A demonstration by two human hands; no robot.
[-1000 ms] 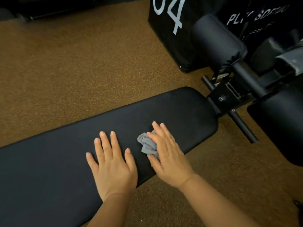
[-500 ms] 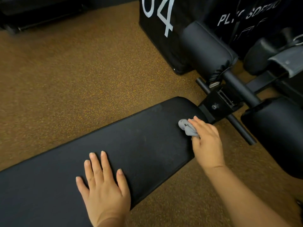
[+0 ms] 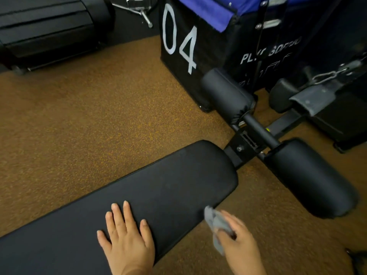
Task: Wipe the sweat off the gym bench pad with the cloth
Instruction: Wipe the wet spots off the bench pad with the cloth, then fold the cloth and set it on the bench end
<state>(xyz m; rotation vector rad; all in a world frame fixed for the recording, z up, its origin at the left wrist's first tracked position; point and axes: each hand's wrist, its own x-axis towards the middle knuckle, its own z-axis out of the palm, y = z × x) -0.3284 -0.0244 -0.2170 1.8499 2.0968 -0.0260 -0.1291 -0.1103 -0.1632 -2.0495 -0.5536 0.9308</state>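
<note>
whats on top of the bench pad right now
Only the left hand, lying flat on the bench pad. The right hand holds the grey cloth at the pad's near edge, blurred, so contact is unclear. What lies under the left palm is hidden.

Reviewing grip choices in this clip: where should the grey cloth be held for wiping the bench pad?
Probably at its bunched middle, from above. The cloth is crumpled in the right hand at the bench pad's near edge, loose ends trailing; a flat palm would press more fabric down.

Dim warm light; right hand (image 3: 241, 244) motion-blurred; edges distorted.
</note>
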